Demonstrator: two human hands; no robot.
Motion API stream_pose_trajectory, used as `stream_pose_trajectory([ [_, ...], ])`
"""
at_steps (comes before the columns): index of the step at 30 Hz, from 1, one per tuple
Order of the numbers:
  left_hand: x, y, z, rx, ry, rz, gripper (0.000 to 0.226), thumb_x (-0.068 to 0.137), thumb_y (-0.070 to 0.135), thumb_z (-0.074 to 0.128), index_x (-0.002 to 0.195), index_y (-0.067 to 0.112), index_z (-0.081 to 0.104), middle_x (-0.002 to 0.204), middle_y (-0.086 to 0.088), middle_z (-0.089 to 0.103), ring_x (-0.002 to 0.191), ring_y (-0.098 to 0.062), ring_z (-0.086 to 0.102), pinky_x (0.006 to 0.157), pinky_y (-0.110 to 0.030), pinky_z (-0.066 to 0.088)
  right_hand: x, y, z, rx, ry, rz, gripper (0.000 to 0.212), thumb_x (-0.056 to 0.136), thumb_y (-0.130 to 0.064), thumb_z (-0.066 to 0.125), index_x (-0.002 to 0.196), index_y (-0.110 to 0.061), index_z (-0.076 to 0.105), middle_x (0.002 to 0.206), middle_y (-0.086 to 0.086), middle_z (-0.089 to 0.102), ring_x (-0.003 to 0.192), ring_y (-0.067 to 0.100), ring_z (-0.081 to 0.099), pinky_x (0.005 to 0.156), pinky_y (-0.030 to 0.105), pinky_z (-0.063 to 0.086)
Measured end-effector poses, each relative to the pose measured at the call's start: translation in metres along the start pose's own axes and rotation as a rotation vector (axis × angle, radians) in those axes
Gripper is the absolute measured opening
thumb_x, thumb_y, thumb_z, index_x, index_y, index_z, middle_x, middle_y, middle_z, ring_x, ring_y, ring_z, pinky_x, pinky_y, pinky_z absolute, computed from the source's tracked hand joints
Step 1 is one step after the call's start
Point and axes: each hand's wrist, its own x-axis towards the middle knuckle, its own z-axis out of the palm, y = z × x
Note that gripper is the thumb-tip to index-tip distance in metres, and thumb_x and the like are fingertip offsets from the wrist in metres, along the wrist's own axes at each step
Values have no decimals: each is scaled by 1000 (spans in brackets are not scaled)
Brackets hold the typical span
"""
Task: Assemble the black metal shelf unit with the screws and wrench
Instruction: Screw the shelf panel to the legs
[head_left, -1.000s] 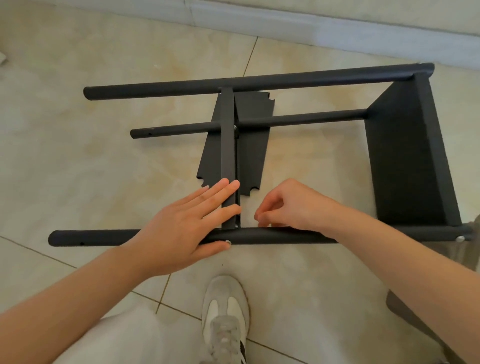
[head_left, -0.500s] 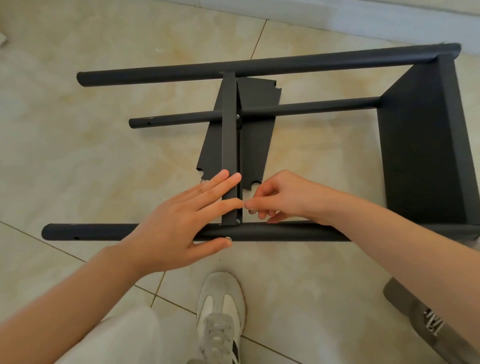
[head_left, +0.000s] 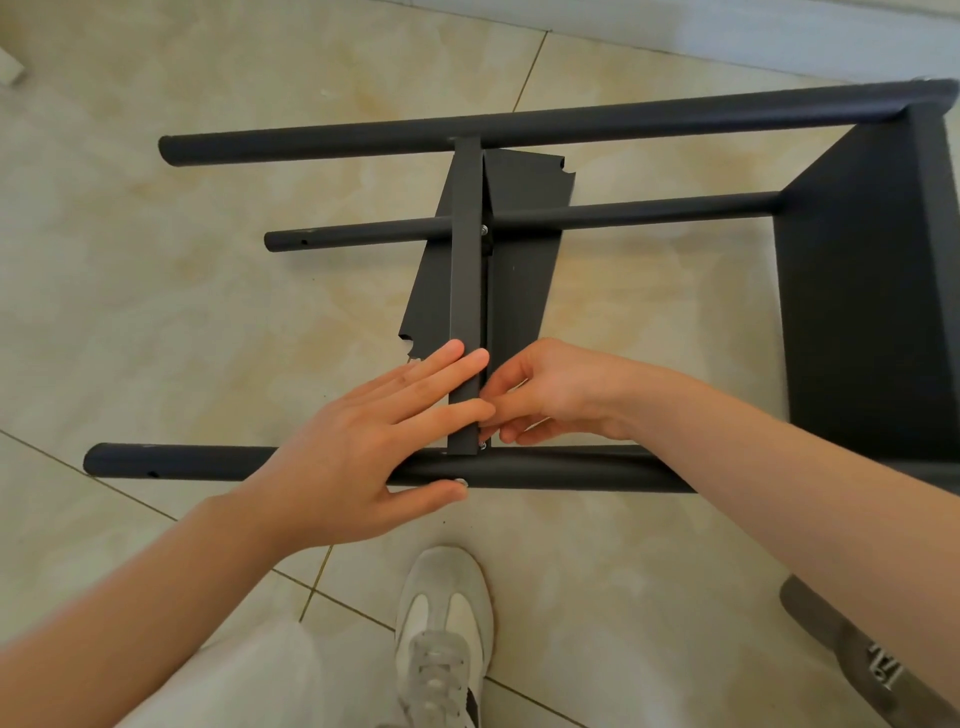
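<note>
The black metal shelf unit lies on its side on the tiled floor, with its near tube (head_left: 182, 462), far tube (head_left: 623, 122) and thinner middle tube (head_left: 649, 210) running left to right. One shelf panel (head_left: 857, 286) is fixed at the right end. A second shelf (head_left: 466, 260) stands edge-up between the tubes. My left hand (head_left: 363, 447) lies flat and open on that shelf's edge and the near tube, its thumb beside a screw head (head_left: 461, 482). My right hand (head_left: 561, 389) is pinched on a small screw (head_left: 483, 445) at the shelf-tube joint, mostly hidden by fingertips.
A grey and white shoe (head_left: 441, 623) and a pale trouser leg (head_left: 234, 675) are just below the near tube. At the bottom right lies a grey piece with small metal parts (head_left: 857, 660). A white baseboard (head_left: 727, 31) runs along the top.
My right hand has moved from the near tube up to the inner side of the shelf edge, fingers pinched at the joint. My left hand has stayed put. The view has shifted slightly.
</note>
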Motion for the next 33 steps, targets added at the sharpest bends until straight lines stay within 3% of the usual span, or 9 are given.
stream_pose_trajectory([
  [5,0,-1,1,-21,7,8,61,96,56,48,150,28,45,166,4,24,155,-15,13,120,-43,24,2,-3,0,-33,-31,11,18,88,-25,72,72,-30,79,85,-5,77,68,1,64,71,22,54],
  [13,-1,-3,3,-5,7,11,61,96,58,48,150,29,46,167,5,23,155,-15,13,119,-41,23,5,-2,4,-85,-27,30,22,88,-24,71,69,-29,78,77,-8,74,64,1,62,72,21,55],
  [19,-1,-4,4,0,10,14,62,96,58,49,150,29,46,167,6,23,155,-15,14,122,-31,22,2,-6,-4,-54,-119,61,15,88,-23,72,76,-28,80,85,-6,75,79,6,63,83,26,55],
  [22,-1,-4,4,-8,23,19,61,96,57,50,150,27,47,166,5,25,155,-16,16,122,-34,25,2,-7,-5,-61,-143,85,16,87,-19,73,76,-27,80,86,-5,74,83,10,63,87,28,54],
  [33,-1,-4,3,-28,26,18,61,96,55,52,150,26,47,166,3,25,155,-17,17,118,-42,29,10,-7,-5,-28,-199,139,26,90,-15,70,67,-25,78,82,-3,74,74,9,60,81,27,52],
])
